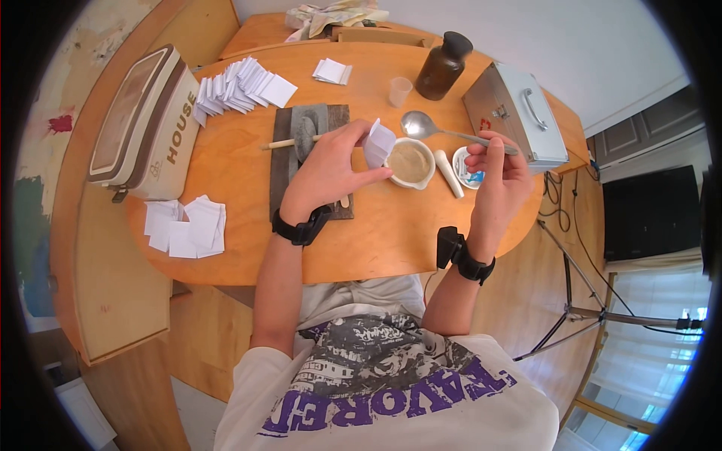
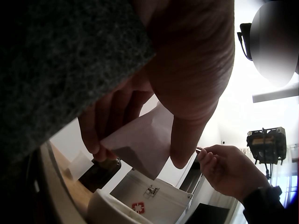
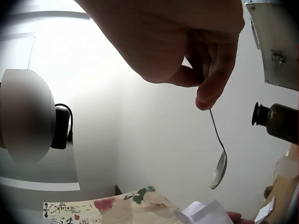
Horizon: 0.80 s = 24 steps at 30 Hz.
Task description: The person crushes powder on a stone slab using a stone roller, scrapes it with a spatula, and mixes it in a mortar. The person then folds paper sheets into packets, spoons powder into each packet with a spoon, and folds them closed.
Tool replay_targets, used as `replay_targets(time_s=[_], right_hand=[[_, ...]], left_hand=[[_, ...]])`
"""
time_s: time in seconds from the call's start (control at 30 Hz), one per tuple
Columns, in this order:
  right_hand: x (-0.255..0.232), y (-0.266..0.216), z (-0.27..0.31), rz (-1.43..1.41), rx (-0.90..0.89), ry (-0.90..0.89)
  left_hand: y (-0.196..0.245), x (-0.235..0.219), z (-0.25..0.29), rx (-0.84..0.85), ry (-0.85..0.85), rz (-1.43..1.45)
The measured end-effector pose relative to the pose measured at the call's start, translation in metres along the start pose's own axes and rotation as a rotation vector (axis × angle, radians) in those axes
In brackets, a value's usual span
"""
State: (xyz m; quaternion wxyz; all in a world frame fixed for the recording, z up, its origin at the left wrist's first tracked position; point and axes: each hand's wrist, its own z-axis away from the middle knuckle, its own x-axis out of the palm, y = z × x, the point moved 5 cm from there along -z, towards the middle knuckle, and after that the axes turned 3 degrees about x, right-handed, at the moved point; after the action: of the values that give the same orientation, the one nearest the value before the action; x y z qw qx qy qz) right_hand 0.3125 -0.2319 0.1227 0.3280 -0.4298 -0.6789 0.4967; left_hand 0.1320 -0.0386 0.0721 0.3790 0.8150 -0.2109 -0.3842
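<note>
My left hand (image 1: 325, 171) holds a folded white paper pouch (image 1: 378, 144) between thumb and fingers, beside a white mortar (image 1: 414, 185) with a pouring lip. Tan powder (image 1: 408, 161) fills much of the mortar. My right hand (image 1: 499, 171) pinches the end of a metal spoon's handle, and the spoon (image 1: 416, 125) reaches left, its bowl just beyond the mortar. In the right wrist view the spoon (image 3: 219, 169) hangs tilted from the fingertips, above the pouch (image 3: 205, 213). A white pestle (image 1: 449, 174) lies right of the mortar, next to a dish (image 1: 459, 158) holding a blue-and-white packet.
Left of the mortar lies a dark board (image 1: 282, 150) with a rounded grey stone (image 1: 304, 137) and a wooden stick. White papers (image 1: 248, 83) are stacked at the back left, others (image 1: 197, 227) nearer. A cream box (image 1: 154, 124), clear cup (image 1: 400, 92), brown bottle (image 1: 444, 68) and silver case (image 1: 519, 113) stand around.
</note>
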Motion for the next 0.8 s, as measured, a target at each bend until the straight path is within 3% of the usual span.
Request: replay_targets(time_s=[0.3,0.73,0.8], right_hand=[[0.022,-0.026,0.023,0.154,-0.418,-0.160],[0.021,-0.017,0.024,0.091,-0.479,-0.255],[0.015,-0.010,0.022,-0.009,-0.384,-0.127]], left_hand=[[0.000,0.000,0.000,0.006,0.010,0.005],[0.000,0.000,-0.001,0.000,0.012,-0.019],[0.001,0.000,0.000,0.005,0.017,-0.011]])
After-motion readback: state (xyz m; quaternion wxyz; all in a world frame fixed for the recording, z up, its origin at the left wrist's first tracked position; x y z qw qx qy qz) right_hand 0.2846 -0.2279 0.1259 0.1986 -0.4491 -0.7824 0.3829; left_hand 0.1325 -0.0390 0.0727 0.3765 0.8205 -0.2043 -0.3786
